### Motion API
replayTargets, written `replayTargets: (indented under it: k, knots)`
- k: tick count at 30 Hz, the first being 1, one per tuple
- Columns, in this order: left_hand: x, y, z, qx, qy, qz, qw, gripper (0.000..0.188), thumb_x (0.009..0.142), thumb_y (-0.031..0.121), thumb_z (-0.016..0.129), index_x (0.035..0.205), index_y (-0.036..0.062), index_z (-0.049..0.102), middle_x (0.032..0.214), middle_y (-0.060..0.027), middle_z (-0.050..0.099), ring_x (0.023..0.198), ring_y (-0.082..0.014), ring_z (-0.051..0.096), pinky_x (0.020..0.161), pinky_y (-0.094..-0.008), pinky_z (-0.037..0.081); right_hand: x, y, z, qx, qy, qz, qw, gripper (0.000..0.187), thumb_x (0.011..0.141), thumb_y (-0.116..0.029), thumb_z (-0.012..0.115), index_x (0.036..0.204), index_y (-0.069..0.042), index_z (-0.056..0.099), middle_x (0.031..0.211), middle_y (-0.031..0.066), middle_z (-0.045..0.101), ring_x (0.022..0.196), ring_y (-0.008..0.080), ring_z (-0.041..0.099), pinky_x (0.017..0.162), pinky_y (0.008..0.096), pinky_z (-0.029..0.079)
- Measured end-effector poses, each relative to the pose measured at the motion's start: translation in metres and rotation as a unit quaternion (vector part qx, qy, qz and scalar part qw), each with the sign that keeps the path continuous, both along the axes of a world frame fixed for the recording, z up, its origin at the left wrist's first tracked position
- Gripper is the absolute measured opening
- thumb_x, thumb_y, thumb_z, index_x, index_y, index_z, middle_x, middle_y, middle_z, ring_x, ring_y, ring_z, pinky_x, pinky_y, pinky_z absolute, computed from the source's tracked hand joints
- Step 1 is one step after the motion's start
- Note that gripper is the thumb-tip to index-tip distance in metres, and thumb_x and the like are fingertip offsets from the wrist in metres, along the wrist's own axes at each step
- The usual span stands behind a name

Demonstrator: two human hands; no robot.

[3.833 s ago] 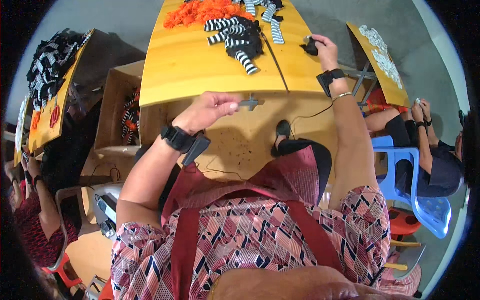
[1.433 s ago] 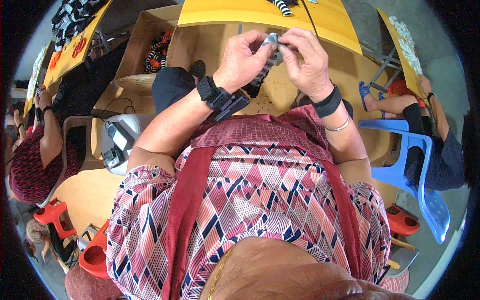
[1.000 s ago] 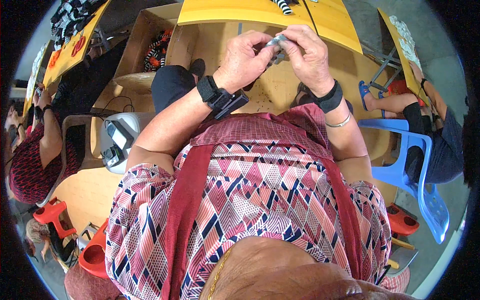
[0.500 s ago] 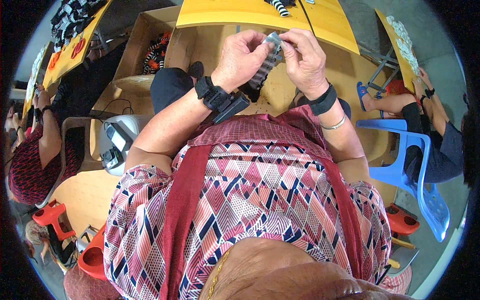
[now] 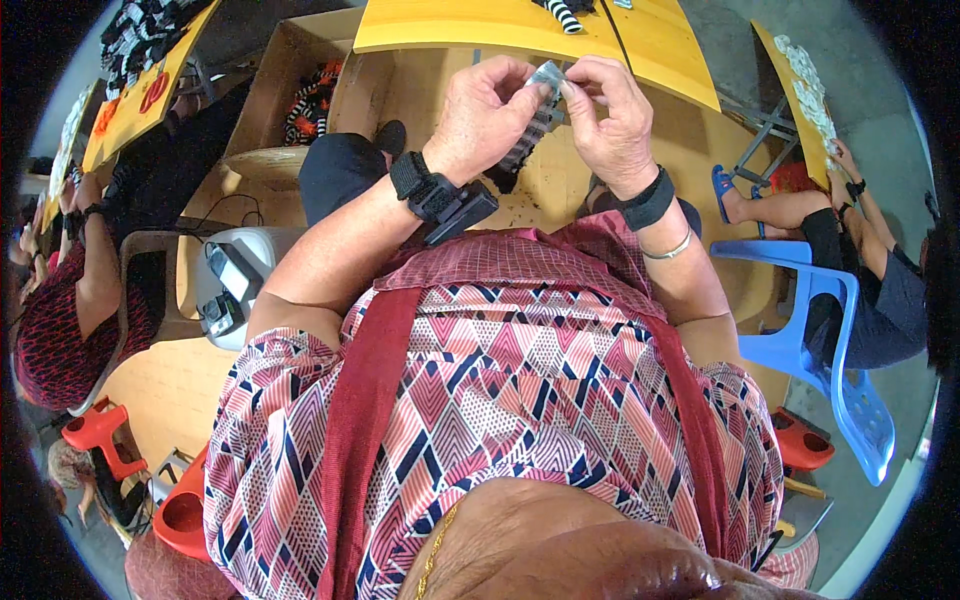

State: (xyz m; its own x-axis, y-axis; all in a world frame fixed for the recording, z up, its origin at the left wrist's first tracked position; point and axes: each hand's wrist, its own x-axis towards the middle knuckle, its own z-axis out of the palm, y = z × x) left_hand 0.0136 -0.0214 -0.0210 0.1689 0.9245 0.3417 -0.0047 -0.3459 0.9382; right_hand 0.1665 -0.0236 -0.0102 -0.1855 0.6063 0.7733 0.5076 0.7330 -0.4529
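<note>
In front of me, below the table's near edge, my left hand (image 5: 487, 118) and my right hand (image 5: 612, 125) are raised close together, thumbs and fingertips pinched. Between them they grip the top end of a grey-and-black striped knitted sock (image 5: 522, 148), which hangs down toward my lap. A small shiny, see-through piece of plastic film (image 5: 546, 75) shows at that top end, under my left thumb and touching the right fingertips. How the film joins the knit is hidden by my fingers.
A yellow table (image 5: 450, 28) stands ahead with a black-and-white striped knit piece (image 5: 562, 15) on it. An open cardboard box (image 5: 268, 95) at left holds striped knits. A blue plastic chair (image 5: 850, 330) and a seated co-worker are at right; another co-worker sits left.
My hands stay nearly in place, the fingers working slightly at the film, which now stands a little higher. The sock's hanging part has swung slightly.
</note>
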Motion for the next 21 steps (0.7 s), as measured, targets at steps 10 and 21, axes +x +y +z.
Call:
replayTargets:
  k: [10,21]
  knots:
    - [0.001,0.007,0.002,0.001,-0.001,0.007,1.0,0.011,0.079,0.008,0.061,0.086,-0.0009,0.06,0.07,-0.0006,0.06,0.062,-0.0034,0.051,0.056,-0.0194,0.044,0.001,0.007,0.006,0.089,-0.07,-0.01,0.994,0.017,0.068,0.005,0.059,0.083,-0.002,0.055,0.081,0.0116,0.053,0.071,0.0255,0.056,0.061,0.0309,0.046]
    - [0.001,0.026,-0.001,-0.012,-0.037,-0.01,0.999,0.01,0.079,0.007,0.061,0.087,0.0009,0.062,0.07,0.0004,0.06,0.062,-0.0033,0.052,0.055,-0.0189,0.044,0.004,0.028,0.003,-0.031,0.032,0.022,0.999,0.012,0.074,0.0,0.059,0.085,-0.002,0.055,0.082,0.0093,0.055,0.069,0.0178,0.058,0.058,0.0258,0.049]
